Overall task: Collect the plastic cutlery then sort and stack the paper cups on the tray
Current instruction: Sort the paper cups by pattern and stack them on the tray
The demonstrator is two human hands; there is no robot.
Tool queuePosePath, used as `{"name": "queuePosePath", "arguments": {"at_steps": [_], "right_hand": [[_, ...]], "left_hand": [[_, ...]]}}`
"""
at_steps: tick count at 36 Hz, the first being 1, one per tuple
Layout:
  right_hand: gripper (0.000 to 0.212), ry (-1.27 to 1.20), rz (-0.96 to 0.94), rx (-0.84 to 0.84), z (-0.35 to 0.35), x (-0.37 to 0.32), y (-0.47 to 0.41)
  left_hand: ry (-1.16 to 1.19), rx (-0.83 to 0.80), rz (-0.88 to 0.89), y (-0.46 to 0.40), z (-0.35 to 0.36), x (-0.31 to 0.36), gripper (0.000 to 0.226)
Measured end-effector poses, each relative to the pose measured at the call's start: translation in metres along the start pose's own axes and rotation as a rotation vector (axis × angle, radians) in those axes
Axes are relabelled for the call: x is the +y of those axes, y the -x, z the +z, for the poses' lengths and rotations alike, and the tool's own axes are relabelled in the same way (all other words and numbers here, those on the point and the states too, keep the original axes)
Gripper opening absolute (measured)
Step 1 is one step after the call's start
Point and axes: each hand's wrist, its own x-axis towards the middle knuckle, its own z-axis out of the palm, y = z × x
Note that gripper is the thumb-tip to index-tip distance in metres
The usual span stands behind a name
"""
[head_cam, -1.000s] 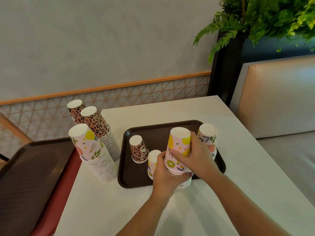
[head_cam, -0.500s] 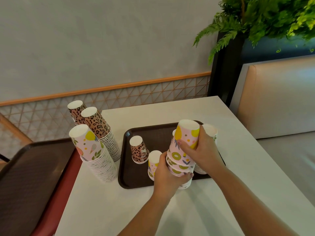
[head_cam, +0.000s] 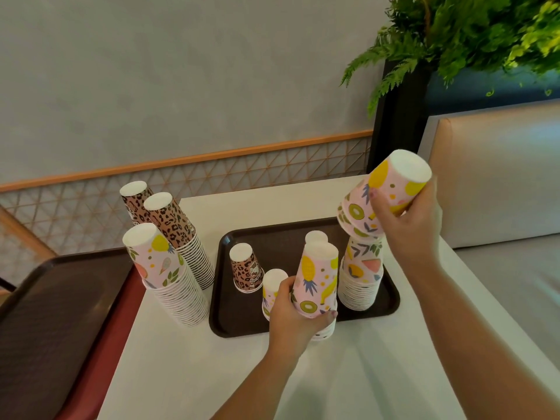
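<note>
- The right hand (head_cam: 406,219) was raised above the far right corner of the brown tray (head_cam: 239,325), fingers and thumb wrapped around a short nested bundle of fruit-print cups (head_cam: 385,192), which was upside down and tilted with its base toward the upper right.
- That lifted bundle hung clear of everything below it, directly over the tall fruit-print stack (head_cam: 360,277) that stood upside down on the right side of the tray.
- The left hand (head_cam: 291,316) was closed around the lower part of another fruit-print stack (head_cam: 318,277) at the near edge of the tray, thumb at the front, fingers curled behind.
- Just left of that stack, partly hidden by the left hand, stood a small fruit-print cup (head_cam: 274,281), also upside down.
- Behind the gripped stack the white base of one more cup (head_cam: 316,237) showed; its print could not be made out.
- A leopard-print cup (head_cam: 246,268) stood upside down on the left part of the tray, apart from the others.
- On the white table (head_cam: 212,374), left of the tray, a leaning fruit-print tower (head_cam: 166,274) stood in front of two leaning leopard-print towers (head_cam: 175,231).
- A second dark tray (head_cam: 45,313) lay off the table's left edge.
- No plastic cutlery could be seen.
- A fern (head_cam: 472,31) hung over a padded bench back (head_cam: 497,171) at the right.
</note>
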Motion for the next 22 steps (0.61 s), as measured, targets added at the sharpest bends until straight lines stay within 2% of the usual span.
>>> {"name": "queuePosePath", "arguments": {"at_steps": [9, 13, 15, 18, 22], "right_hand": [[0.063, 0.152, 0.122, -0.177, 0.012, 0.043, 0.020], [0.077, 0.206, 0.179, -0.276, 0.017, 0.056, 0.029], [0.084, 0.265, 0.114, -0.221, 0.016, 0.052, 0.032], [0.079, 0.259, -0.050, -0.164, 0.014, 0.036, 0.035], [0.079, 0.119, -0.124, -0.327, 0.015, 0.014, 0.045]], "left_hand": [[0.007, -0.001, 0.012, 0.001, 0.001, 0.007, 0.072], [0.000, -0.009, 0.013, 0.002, 0.001, 0.013, 0.072], [0.003, -0.007, 0.008, 0.002, 0.001, 0.014, 0.073], [0.000, 0.003, 0.012, 0.002, 0.002, 0.016, 0.073], [0.043, 0.015, 0.034, 0.002, 0.003, 0.017, 0.073]]}}
